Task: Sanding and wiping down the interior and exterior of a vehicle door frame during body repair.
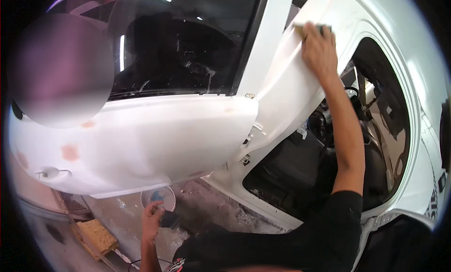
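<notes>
High on the white door-frame pillar [282, 79] of a car, my right hand [319, 51] presses down with its fingers over a flat, greenish-yellow and dark sanding pad [326, 27]. Most of the pad is hidden under the fingers. My right arm reaches across the open doorway. Low at the left, my left hand [151, 219] hangs in front of a round bucket [172, 195], its fingers loosely bent and apart. I see nothing gripped in it. A dark object [170, 219] shows just beside it.
The white car door [164, 140] stands open at the left, with reddish-brown patches and a dark window [183, 46]. A dark interior shows through the doorway [291, 168]. A yellow sponge-like block [96, 237] lies on the stained floor [211, 201].
</notes>
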